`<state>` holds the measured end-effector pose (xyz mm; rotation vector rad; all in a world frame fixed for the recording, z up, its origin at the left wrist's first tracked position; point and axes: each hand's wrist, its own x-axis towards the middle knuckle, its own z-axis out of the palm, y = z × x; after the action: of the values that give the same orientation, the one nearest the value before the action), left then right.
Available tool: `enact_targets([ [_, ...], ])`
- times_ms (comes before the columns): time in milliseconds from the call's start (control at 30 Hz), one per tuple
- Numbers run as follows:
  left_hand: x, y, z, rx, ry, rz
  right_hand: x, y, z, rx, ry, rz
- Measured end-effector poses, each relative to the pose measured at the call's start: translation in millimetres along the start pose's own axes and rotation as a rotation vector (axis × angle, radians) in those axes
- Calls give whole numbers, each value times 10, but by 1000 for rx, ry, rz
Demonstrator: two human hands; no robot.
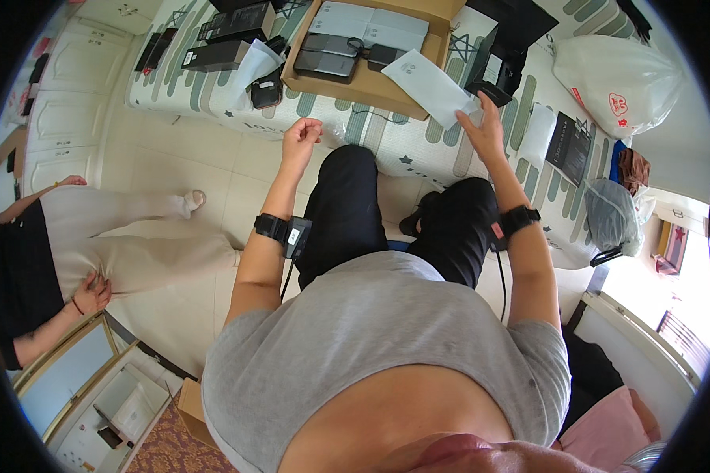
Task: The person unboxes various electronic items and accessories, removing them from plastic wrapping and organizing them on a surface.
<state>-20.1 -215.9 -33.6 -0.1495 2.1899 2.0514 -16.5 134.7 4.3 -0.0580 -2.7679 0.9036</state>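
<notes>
My right hand [485, 128] grips the near end of a flat white paper sleeve [427, 85], thumb at one edge and fingers at the other. The sleeve slants over the right front side of an open brown cardboard box [371, 96]. Inside that box lie white packets [394, 30], dark flat devices [327, 61] and a small black block with a cable [383, 55]. My left hand [301, 142] is closed in front of the table edge, fingertips together; whatever they hold, if anything, is not clear. Crumpled clear plastic [335, 132] lies just right of it.
Black boxes [213, 57] and a dark phone-like device [267, 91] stand left on the patterned tablecloth [205, 94]. At right are an open black box [497, 71], a white pouch [537, 135] and a large white bag [619, 83]. Another person [71, 229] stands at left.
</notes>
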Motion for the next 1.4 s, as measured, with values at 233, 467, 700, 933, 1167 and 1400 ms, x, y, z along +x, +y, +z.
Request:
enact_targets([
  [233,-12,-100,11,3,32,-52,330,407,382,449,-126,576],
  [467,250,-585,175,572,30,-73,27,333,-77,924,227,450],
  [700,442,-813,165,695,-5,-6,-69,496,149,752,29,660],
  [933,377,-317,426,-59,-73,-147,-188,615,268,-55,235,320],
  [1167,354,-203,958,-179,-199,-185,-438,114,7,-43,148,94],
  [1400,-18,283,1475,-264,-579,-220,-498,-643,-103,514,-305,-15],
])
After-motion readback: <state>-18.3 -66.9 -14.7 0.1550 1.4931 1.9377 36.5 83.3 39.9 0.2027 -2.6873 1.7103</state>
